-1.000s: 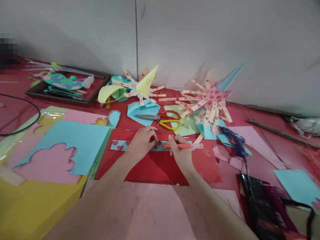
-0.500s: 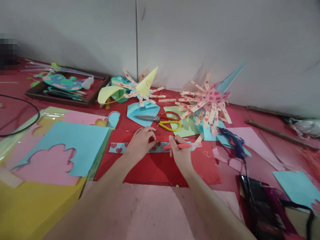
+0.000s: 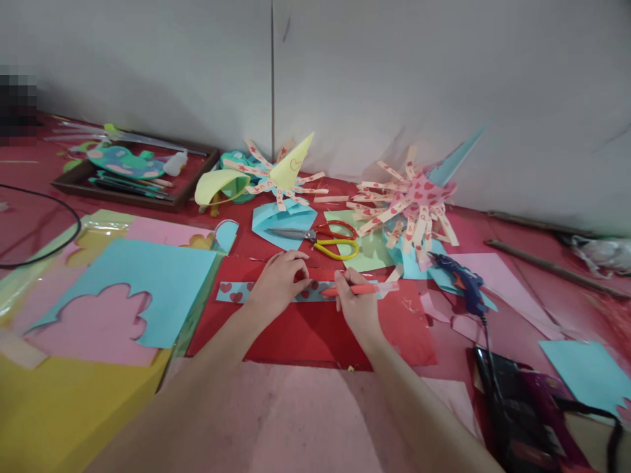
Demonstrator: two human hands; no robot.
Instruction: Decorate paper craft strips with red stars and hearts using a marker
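A light-blue paper strip (image 3: pixel 234 293) with dark red hearts lies across a red sheet (image 3: pixel 290 338) in front of me. My left hand (image 3: pixel 280 282) presses the strip down near its middle, with thumb and index finger curled into a ring. In my right hand (image 3: pixel 357 304) is a red marker pen (image 3: pixel 365 288), its tip pointing left onto the strip. The right hand covers part of the strip's right half. Just beyond the hands lie scissors (image 3: pixel 315 236), one handle red and the other yellow.
Behind stand paper figures with a yellow cone (image 3: pixel 293 164) and a blue cone (image 3: pixel 453 157). A blue glue gun (image 3: pixel 466 282) lies at right with its cord trailing. To the left are cut paper sheets (image 3: pixel 182 282) and a brown tray (image 3: pixel 185 190) of craft tools.
The view shifts very slightly. Both hands and the marker pen stay in nearly the same place over the strip.
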